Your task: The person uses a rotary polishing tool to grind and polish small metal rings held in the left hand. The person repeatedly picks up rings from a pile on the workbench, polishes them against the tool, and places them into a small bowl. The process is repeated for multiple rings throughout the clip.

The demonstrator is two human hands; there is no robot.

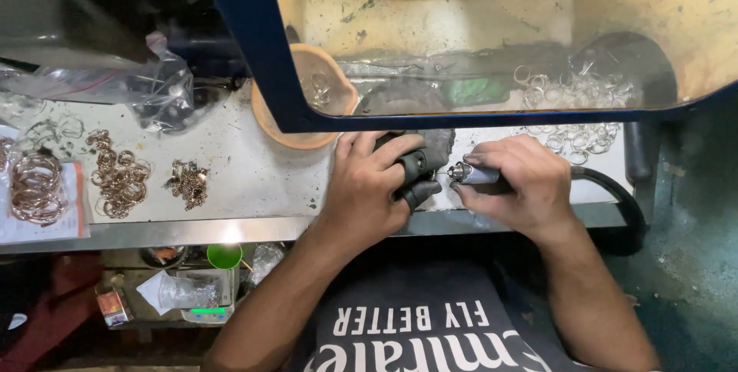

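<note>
Currently your left hand (369, 184) is closed around a dark padded holder (419, 168), fingers curled over its top and thumb pressed beneath, at the near edge of the table (246, 164). Your right hand (519, 184) holds a slim rotary handpiece (473, 174) in a pencil grip; its metal nose points toward 9 o'clock and meets the holder. Whatever small piece sits at the contact point is hidden between your fingers.

Handling, as a judgement: the handpiece looks light and rigid, with a smooth metal collar that could slip, so take hold behind the collar on the darker barrel. Its black hose (615, 195) curves away toward 3 o'clock and will tug slightly. The holder appears soft and grippy, giving a little under pressure; hold it by its thick middle.

Materials around you:
- At 9 o'clock, coppery rings (119, 176) lie in loose heaps, thin, round and shiny; a stack of larger coppery bangles (34, 187) rests farther left on a paper sheet.
- At 1 o'clock, silvery rings (573, 137) lie scattered, partly behind a clear shield with a blue frame (254, 41).
- At 11 o'clock, a tan round bowl (300, 137) sits half under the shield.
- At 10 o'clock, a crinkled clear plastic bag (157, 84) lies on the pale, scuffed surface.
</note>
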